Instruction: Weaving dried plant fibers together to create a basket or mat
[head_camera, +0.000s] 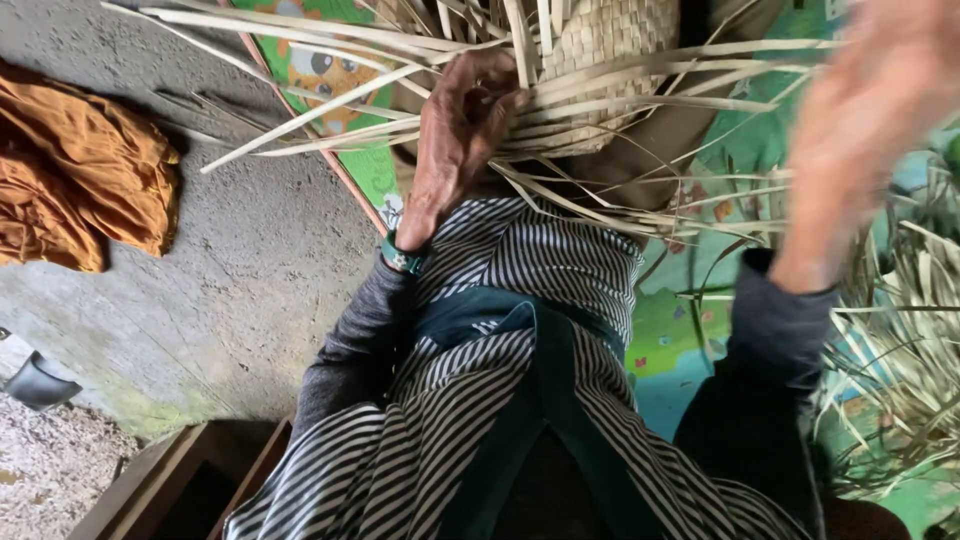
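1. Head view, looking straight down the person's striped garment (520, 400) with its dark green band, toward a half-woven palm-leaf mat (600, 60) at the top edge of the picture.
2. Left hand (460, 130) rests on the near edge of the woven piece, fingers curled and pinching loose strips where the finished weave ends; a green bracelet (403, 256) sits at its wrist.
3. Right hand (870, 130) is raised off the work at the upper right, blurred; the fingers look loosely spread, and whether it has hold of anything cannot be told.
4. Long unwoven strips (300, 110) fan out from the woven edge: leftward over the concrete floor (240, 270), and rightward across the green patterned ground sheet (670, 340).
5. More loose leaf strips (900, 340) lie heaped along the right edge, just beside the right sleeve, crowding that side.
6. On the left, bare concrete lies open between the person and an orange cloth (80, 180) bunched near the left edge, well apart from the hands.
7. A wooden edge (170, 480) shows at the bottom left, next to the left elbow.
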